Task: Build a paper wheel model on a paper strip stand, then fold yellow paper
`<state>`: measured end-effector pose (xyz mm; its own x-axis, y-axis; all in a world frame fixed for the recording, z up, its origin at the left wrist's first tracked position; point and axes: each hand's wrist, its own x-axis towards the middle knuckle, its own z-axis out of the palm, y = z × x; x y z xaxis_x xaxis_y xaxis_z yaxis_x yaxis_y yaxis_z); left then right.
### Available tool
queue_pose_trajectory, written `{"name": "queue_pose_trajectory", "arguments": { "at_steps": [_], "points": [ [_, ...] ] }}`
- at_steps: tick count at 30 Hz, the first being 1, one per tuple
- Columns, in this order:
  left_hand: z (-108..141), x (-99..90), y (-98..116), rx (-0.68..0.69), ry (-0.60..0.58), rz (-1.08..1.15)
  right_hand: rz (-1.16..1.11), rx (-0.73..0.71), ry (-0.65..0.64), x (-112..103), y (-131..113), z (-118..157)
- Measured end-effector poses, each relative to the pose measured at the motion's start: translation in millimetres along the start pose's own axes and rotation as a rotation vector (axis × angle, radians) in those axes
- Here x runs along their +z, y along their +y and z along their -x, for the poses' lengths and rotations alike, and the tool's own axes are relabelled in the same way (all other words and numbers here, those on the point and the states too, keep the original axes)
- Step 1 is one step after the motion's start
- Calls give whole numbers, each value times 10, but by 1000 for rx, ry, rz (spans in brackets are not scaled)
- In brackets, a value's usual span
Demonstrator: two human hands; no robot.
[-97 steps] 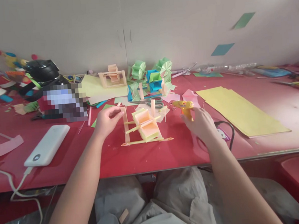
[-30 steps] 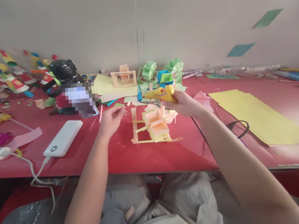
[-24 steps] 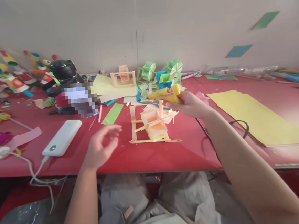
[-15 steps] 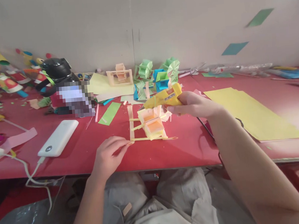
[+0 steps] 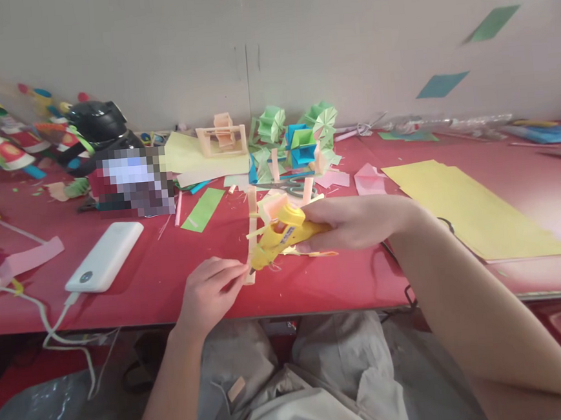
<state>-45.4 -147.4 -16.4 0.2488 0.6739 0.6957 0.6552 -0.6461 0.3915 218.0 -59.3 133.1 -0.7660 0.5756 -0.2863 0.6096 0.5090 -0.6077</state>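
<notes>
My right hand (image 5: 344, 223) is wrapped round a yellow glue gun (image 5: 282, 236), whose nozzle points down and left at the near end of a pale paper strip (image 5: 252, 228). That strip is the left side of a small paper frame. Within the frame sits a folded peach paper wheel (image 5: 271, 207), partly hidden behind the glue gun. My left hand (image 5: 214, 293) pinches the near left corner of the frame, its fingertips beside the nozzle.
Finished paper wheels (image 5: 299, 147) and a peach model (image 5: 221, 141) stand at the back. A white power bank (image 5: 105, 257) lies left, with a black bottle (image 5: 99, 124) behind. Yellow sheets (image 5: 470, 211) lie right. Scissors (image 5: 294, 187) rest behind the frame.
My right hand has brought the glue gun down and left, from above the wheel to the near left corner. The frame's left strip has tilted slightly, and my left hand still pinches there.
</notes>
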Motion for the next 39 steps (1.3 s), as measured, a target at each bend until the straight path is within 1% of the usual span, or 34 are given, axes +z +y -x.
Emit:
{"name": "queue_pose_trajectory", "arguments": {
  "at_steps": [5, 11, 17, 31, 39],
  "points": [
    [-8, 4, 3, 25, 6, -3, 48, -19, -50, 11, -97, -69],
    [-10, 3, -4, 59, 7, -38, 92, 21, -86, 30, -137, -112],
    [-11, 3, -8, 88, 40, -57, 134, 76, -146, -4, -180, -102],
    [8, 14, -15, 81, 41, -49, 125, 76, -141, 5, -158, -90],
    [7, 15, -8, 55, 39, -27, 146, 107, -98, 3, -147, -41]
  ]
}}
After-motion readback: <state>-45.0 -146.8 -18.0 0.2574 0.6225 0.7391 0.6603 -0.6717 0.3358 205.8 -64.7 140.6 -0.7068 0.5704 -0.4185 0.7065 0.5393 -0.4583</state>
